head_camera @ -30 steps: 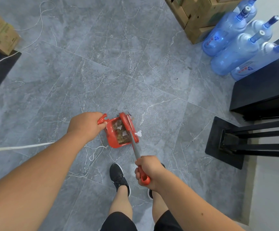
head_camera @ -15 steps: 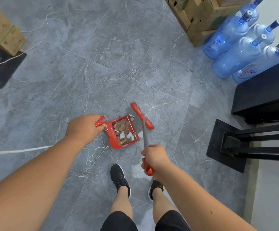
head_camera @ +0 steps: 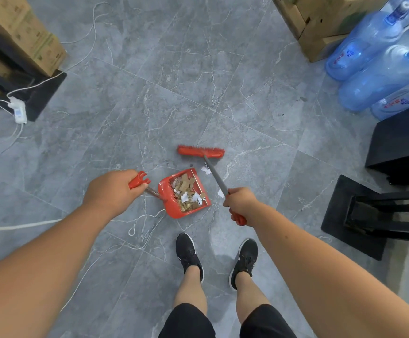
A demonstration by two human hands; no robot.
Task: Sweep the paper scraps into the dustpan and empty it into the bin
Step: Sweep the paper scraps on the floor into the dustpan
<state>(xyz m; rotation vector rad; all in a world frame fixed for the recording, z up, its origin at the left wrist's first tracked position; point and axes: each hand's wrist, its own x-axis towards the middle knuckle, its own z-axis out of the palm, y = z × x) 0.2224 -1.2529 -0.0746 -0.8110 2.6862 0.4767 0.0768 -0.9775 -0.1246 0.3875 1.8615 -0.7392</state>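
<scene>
A red dustpan [head_camera: 171, 211] rests on the grey tiled floor in front of my feet, holding several brown and white paper scraps [head_camera: 186, 193]. My left hand [head_camera: 112, 191] is closed around the dustpan's red handle grip [head_camera: 139, 180]. My right hand [head_camera: 239, 203] grips the broom's handle [head_camera: 215, 175]. The red broom head [head_camera: 200, 151] sits on the floor just beyond the dustpan's mouth. A few white scraps [head_camera: 206, 170] lie loose on the floor between the broom head and the pan, with another scrap [head_camera: 220, 193] near my right hand. No bin is in view.
White cables [head_camera: 140, 225] loop on the floor left of my black shoes. A power strip [head_camera: 19, 111] and cardboard boxes [head_camera: 25, 32] are at the left. More boxes [head_camera: 318, 23], blue water jugs [head_camera: 374, 59] and black furniture bases [head_camera: 359, 215] stand at the right.
The broom head swung away from the dustpan's mouth and now lies farther out, turned crosswise. My right hand moved right. The dustpan stayed in place, with more scraps showing inside.
</scene>
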